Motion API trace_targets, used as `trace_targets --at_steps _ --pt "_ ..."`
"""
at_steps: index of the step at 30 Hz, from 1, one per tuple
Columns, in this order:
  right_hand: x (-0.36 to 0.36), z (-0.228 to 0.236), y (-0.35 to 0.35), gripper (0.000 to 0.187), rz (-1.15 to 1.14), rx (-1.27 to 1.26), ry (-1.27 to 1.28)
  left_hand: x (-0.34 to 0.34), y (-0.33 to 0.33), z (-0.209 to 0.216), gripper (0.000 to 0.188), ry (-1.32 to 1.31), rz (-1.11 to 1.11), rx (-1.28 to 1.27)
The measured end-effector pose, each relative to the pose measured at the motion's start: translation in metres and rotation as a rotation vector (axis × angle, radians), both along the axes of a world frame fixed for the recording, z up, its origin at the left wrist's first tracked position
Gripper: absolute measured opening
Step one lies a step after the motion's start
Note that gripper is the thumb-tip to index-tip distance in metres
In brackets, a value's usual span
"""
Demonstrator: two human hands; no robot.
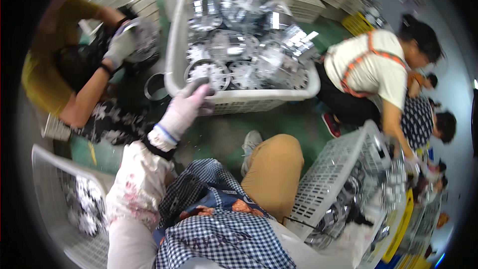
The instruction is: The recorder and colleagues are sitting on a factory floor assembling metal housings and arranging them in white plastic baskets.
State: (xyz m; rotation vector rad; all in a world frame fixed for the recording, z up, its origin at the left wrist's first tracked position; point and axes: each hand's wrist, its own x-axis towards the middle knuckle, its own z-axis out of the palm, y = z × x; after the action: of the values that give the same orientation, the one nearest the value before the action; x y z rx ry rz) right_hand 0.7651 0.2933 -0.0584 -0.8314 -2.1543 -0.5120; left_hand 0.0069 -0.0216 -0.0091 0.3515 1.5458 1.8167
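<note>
My left hand [186, 104], in a white glove with grey fingertips, is at the near left corner of a white plastic crate [249, 94]. Its fingers are spread and I see nothing in them; whether they touch the rim I cannot tell. Shiny silver metal parts [234, 45], some cylindrical and some like toothed discs, fill that crate. On my right, my arm in a pale flowered sleeve [354, 241] goes into another white crate [323, 169] holding silver rings and cylinders. My right hand cannot be made out among them.
At left, a seated person in a yellow top holds a round metal part [142, 40]. Someone in a white shirt [371, 62] bends over the right crate. A white crate [45, 194] at lower left holds toothed discs. One metal ring [155, 87] lies beside the middle crate.
</note>
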Motion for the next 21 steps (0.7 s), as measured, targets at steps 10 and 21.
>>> trace_targets --at_steps 10,21 --pt "-0.163 0.006 0.091 0.044 -0.327 -0.203 0.125 0.018 -0.011 -0.009 0.038 0.425 -0.104 -0.244" --pt "-0.735 0.043 -0.309 0.040 -0.102 -1.087 -0.312 0.040 0.000 -0.037 0.037 1.038 -0.410 -0.313"
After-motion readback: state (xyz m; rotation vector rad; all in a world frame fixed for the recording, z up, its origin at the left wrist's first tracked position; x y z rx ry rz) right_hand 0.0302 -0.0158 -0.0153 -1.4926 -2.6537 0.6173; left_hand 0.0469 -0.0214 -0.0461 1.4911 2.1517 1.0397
